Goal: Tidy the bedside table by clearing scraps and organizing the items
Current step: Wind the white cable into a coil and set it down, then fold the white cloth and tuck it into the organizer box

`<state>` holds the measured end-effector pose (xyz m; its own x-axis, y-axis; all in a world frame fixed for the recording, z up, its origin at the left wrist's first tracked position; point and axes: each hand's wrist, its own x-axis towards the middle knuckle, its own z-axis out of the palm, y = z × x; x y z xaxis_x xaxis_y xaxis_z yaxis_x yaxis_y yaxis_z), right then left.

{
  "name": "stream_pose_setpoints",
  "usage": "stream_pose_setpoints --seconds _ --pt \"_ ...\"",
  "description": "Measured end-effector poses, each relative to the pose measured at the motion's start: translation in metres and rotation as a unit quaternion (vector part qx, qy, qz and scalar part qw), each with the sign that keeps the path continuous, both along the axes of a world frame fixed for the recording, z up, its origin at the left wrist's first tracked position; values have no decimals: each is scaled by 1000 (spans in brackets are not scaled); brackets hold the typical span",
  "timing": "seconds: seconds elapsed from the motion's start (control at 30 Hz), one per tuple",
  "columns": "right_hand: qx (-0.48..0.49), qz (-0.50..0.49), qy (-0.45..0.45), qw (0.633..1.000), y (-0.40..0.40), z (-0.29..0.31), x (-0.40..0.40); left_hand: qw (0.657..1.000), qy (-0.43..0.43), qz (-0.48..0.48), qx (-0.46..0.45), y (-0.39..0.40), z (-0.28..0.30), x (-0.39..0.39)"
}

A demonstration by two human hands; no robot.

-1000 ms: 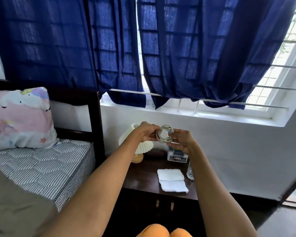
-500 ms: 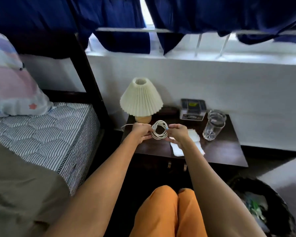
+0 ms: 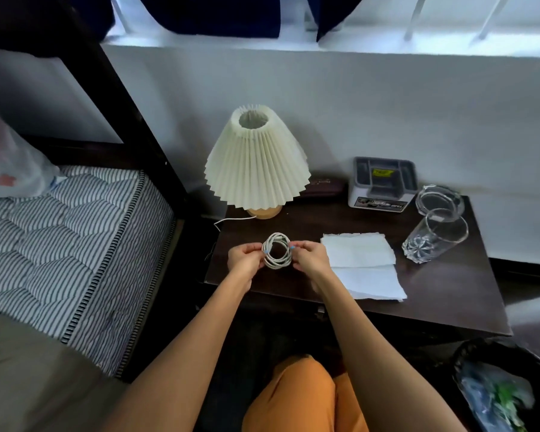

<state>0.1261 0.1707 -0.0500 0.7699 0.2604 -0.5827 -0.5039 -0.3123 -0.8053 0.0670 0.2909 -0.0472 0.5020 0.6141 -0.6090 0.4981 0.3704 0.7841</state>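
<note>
Coiled cable held over the bedside table

Above the dark table (image 3: 434, 291), near the lamp (image 3: 256, 163) and paper towel (image 3: 365, 263), the left hand (image 3: 243, 260) and right hand (image 3: 309, 258) pinch opposite sides of a coiled white cable (image 3: 277, 251).

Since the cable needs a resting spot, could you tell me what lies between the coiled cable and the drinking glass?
In the head view, the white paper napkin lies flat on the table between the coiled cable and the drinking glass.
</note>
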Motion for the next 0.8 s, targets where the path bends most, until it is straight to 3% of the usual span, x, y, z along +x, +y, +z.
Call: stream_pose_setpoints --seconds 0.33,0.67,0.8 --pt "2 69 -57 996 28 -7 29 987 37 14 159 10 -15 32" --pt "4 131 -35 991 19 -8 22 981 67 -6 184 3 -17 32" --pt "-69 143 -184 970 6 10 17 975 63 -44 209 -6 -10 23"
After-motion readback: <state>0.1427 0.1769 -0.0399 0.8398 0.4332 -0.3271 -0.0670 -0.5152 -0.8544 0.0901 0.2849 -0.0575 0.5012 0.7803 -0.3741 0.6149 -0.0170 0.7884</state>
